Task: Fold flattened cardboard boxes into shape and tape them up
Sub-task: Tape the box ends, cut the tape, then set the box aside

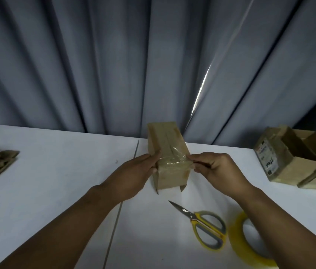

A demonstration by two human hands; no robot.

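Both forearms are reaching forward, the left hand (134, 171) and right hand (218, 168) pinching the box (163, 140) from opposite sides.

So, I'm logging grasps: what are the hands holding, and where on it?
The cardboard box, at its taped near edge: left hand on the left corner, right hand on the right.

We pinch the taped top edge of the cardboard box (167, 171) between our left hand (134, 175) and right hand (217, 169), the box seemingly standing on the white table (56, 181), scissors (201, 224) and tape roll (250, 243) nearer us.
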